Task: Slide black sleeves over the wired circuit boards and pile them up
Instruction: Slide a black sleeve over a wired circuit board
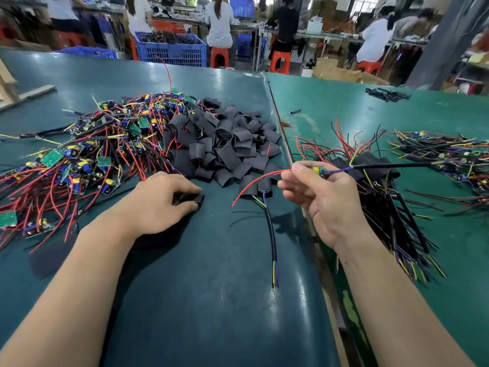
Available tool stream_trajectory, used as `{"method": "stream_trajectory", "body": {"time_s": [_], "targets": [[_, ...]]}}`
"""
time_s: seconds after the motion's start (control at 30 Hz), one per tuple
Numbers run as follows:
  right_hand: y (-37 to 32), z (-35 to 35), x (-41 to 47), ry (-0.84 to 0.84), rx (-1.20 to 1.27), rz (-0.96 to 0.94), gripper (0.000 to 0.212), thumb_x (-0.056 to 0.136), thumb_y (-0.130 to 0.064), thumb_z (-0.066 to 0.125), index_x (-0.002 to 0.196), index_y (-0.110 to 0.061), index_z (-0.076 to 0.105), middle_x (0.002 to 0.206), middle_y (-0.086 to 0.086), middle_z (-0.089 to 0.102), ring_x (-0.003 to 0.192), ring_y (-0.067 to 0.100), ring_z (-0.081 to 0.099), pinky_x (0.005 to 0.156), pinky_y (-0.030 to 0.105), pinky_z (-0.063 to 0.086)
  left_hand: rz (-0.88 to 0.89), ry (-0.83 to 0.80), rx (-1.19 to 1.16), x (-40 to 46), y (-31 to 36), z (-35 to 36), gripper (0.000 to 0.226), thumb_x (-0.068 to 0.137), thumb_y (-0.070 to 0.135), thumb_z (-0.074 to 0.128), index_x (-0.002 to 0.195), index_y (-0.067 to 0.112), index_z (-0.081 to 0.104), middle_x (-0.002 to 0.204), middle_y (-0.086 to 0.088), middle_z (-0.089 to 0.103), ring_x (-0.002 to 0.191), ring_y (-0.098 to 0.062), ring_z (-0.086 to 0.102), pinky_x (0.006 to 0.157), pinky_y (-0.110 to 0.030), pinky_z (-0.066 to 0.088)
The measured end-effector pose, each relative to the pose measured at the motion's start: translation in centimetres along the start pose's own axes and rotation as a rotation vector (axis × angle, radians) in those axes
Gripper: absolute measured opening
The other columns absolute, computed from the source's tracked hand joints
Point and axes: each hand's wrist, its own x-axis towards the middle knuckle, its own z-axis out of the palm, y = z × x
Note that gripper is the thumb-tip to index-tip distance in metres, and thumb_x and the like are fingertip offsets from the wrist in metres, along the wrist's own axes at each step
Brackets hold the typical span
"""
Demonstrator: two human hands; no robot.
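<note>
My left hand [161, 200] rests on the dark mat and pinches a single black sleeve [191, 198] between thumb and fingers. My right hand [317, 197] is raised and grips a wired circuit board [316, 170]; its red wires trail left and its black cable runs right. A heap of black sleeves [225, 144] lies just beyond both hands. To the left sprawls a tangle of bare boards [87, 154] with red and black wires. Sleeved boards are piled [375, 176] behind my right hand.
One sleeved board with a long black cable [270, 226] lies between my hands. A further batch of wired boards [449, 154] sits at the far right on the green mat [449, 247]. A seam divides the two mats. People sit at benches beyond, near blue crates [172, 50].
</note>
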Motion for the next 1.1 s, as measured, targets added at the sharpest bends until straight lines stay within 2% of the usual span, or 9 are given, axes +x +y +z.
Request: {"method": "stream_trajectory", "body": {"time_s": [0.13,0.27,0.4,0.47,0.6,0.7,0.8,1.0,1.1], "targets": [[0.0,0.0,0.0,-0.017,-0.014,0.005,0.001,0.091,-0.006,0.064,0.091,-0.007,0.064,0.076,0.011,0.073,0.066,0.023,0.071,0.055,0.025,0.055,0.051,-0.031,-0.019,-0.1,0.1,-0.2,0.037,0.084,0.034,0.074,0.118,0.018,0.071,0.123,0.009,0.063,0.116,-0.009,0.055,0.098,-0.019,0.036],[0.0,0.0,-0.1,-0.025,-0.021,0.003,0.002,0.091,-0.007,0.064,0.09,-0.008,0.063,0.076,0.01,0.073,0.064,0.023,0.071,0.054,0.025,0.055,0.075,-0.064,0.008,-0.2,0.0,-0.4,0.033,0.09,0.017,0.069,0.123,0.018,0.069,0.133,0.008,0.06,0.123,-0.009,0.053,0.103,-0.015,0.032],[0.0,0.1,-0.1,-0.03,-0.034,0.008,0.002,0.091,-0.007,0.064,0.09,-0.009,0.064,0.076,0.01,0.074,0.063,0.023,0.071,0.054,0.025,0.054,0.087,-0.139,0.023,-0.6,-0.3,-0.4,0.036,0.094,0.015,0.062,0.13,0.019,0.063,0.143,0.012,0.051,0.133,-0.007,0.043,0.112,-0.019,0.026],[0.1,0.0,-0.1,-0.031,-0.04,0.009,0.002,0.091,-0.007,0.064,0.09,-0.009,0.064,0.076,0.01,0.074,0.063,0.023,0.07,0.053,0.024,0.054,0.061,-0.141,0.047,-0.7,-0.5,-0.4,0.041,0.094,0.007,0.06,0.131,0.023,0.062,0.141,0.014,0.051,0.137,-0.009,0.04,0.117,-0.029,0.025],[0.2,0.2,-0.1,-0.032,-0.054,0.007,0.004,0.091,-0.008,0.064,0.088,-0.01,0.064,0.076,0.009,0.073,0.062,0.022,0.07,0.053,0.024,0.054,0.006,-0.051,-0.012,-0.6,0.0,-0.8,0.032,0.088,0.008,0.071,0.115,0.025,0.073,0.115,0.009,0.07,0.114,-0.014,0.06,0.103,-0.034,0.044],[0.3,0.2,-0.1,-0.031,-0.059,0.008,0.004,0.091,-0.007,0.064,0.088,-0.01,0.064,0.075,0.009,0.073,0.061,0.022,0.069,0.053,0.024,0.054,-0.05,-0.002,-0.016,-0.7,0.6,-0.6,0.04,0.083,0.018,0.077,0.122,0.024,0.069,0.106,0.008,0.07,0.104,-0.015,0.062,0.095,-0.025,0.045],[0.3,0.4,-0.2,-0.03,-0.026,-0.014,0.002,0.091,-0.007,0.064,0.091,-0.009,0.065,0.076,0.01,0.074,0.064,0.021,0.071,0.055,0.024,0.054,-0.051,0.109,-0.024,-0.8,1.1,-0.4,0.046,0.081,0.027,0.079,0.125,0.021,0.065,0.096,0.01,0.064,0.095,-0.017,0.062,0.089,-0.028,0.045],[-0.3,0.4,-0.3,-0.006,0.095,0.0,0.005,0.091,-0.008,0.063,0.088,-0.008,0.067,0.077,0.009,0.075,0.068,0.02,0.073,0.055,0.021,0.055,0.111,0.166,-0.19,-0.9,2.1,0.3,0.025,0.084,0.017,0.075,0.109,0.02,0.074,0.101,0.004,0.065,0.088,-0.012,0.064,0.087,-0.028,0.049],[-0.5,0.4,-0.2,0.006,0.118,0.004,0.005,0.091,-0.007,0.063,0.088,-0.009,0.065,0.075,0.008,0.075,0.066,0.019,0.072,0.054,0.021,0.054,0.096,0.204,-0.324,-0.8,2.6,0.8,0.029,0.083,0.009,0.075,0.111,0.016,0.072,0.104,0.002,0.066,0.09,-0.013,0.066,0.09,-0.026,0.051]]}}
